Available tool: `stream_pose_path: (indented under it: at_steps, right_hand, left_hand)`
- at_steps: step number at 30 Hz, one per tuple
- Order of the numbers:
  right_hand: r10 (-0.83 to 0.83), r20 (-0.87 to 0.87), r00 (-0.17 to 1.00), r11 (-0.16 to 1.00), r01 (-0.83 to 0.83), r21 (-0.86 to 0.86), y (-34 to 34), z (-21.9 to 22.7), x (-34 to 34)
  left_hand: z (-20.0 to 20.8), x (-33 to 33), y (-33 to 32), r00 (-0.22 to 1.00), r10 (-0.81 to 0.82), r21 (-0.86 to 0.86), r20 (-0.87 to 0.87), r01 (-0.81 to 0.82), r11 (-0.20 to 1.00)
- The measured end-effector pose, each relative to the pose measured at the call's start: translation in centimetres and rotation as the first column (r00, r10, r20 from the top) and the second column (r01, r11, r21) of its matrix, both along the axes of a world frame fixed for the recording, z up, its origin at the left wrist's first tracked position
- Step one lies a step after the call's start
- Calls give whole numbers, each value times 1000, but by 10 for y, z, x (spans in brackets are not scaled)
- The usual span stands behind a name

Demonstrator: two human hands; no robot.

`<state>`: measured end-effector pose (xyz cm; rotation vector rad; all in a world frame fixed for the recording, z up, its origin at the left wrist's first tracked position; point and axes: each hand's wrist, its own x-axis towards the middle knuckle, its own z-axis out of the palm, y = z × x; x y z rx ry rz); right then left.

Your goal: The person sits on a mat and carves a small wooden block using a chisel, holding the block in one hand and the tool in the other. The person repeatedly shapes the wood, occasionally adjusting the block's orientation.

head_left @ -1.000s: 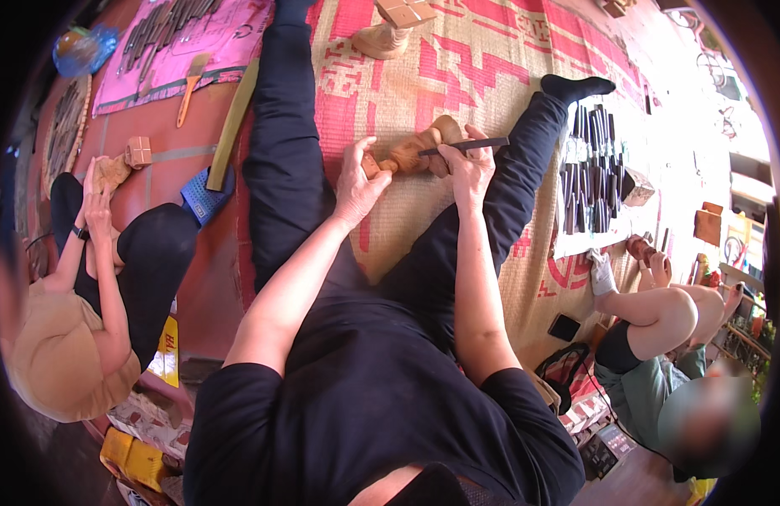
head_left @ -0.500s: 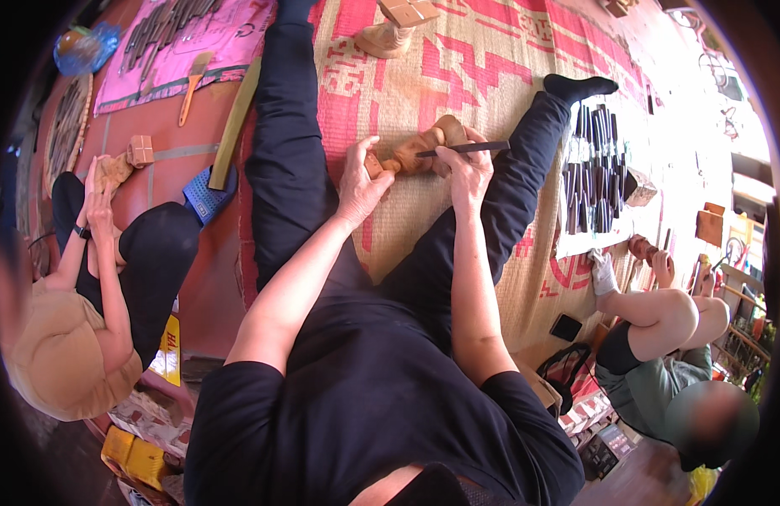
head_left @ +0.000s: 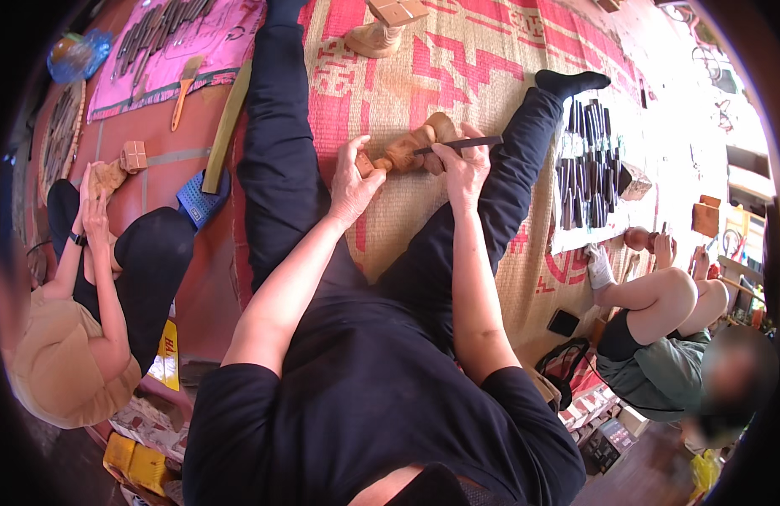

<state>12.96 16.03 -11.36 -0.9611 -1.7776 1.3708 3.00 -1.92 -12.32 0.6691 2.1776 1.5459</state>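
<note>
Between my legs, above the patterned mat (head_left: pixel 398 240), I hold a carved wooden figure (head_left: pixel 403 152) lying sideways. My left hand (head_left: pixel 355 185) is closed round its blocky left end. A slim dark carving chisel (head_left: pixel 478 142) is gripped in my right hand (head_left: pixel 464 169), its tip against the middle of the figure. The fingers of that hand also rest near the figure's broad right end. Part of the figure's right side is hidden behind my fingers.
Another wooden carving (head_left: pixel 377 38) stands on the mat ahead. Rows of dark chisels (head_left: pixel 588 169) lie at right, more tools (head_left: pixel 162 34) on a pink cloth at left. A brush (head_left: pixel 185 93) lies on the tiles. People sit on both sides, each holding a wooden carving.
My view has shifted slightly. The chisel's angle has tilted a little, its right end now higher, while both hands keep their hold. The right-hand person's carving has turned.
</note>
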Motion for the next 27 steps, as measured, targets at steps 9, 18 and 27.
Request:
stream_pose_path:
  at_steps: [9,18,27]
  right_hand:
    - [0,-88,996,995,-9,-102,-13,12,-6]
    - [-11,-155,988,979,-20,-200,-9,-3,-5]
    - [9,-129,992,1000,-10,-8,-16,-11,-8]
  left_hand:
    - [0,-1,-2,1000,6,9,9,-6,1000]
    - [1,0,0,999,10,12,39,-10,1000]
    - [2,0,-1,999,13,-6,39,-13,1000]
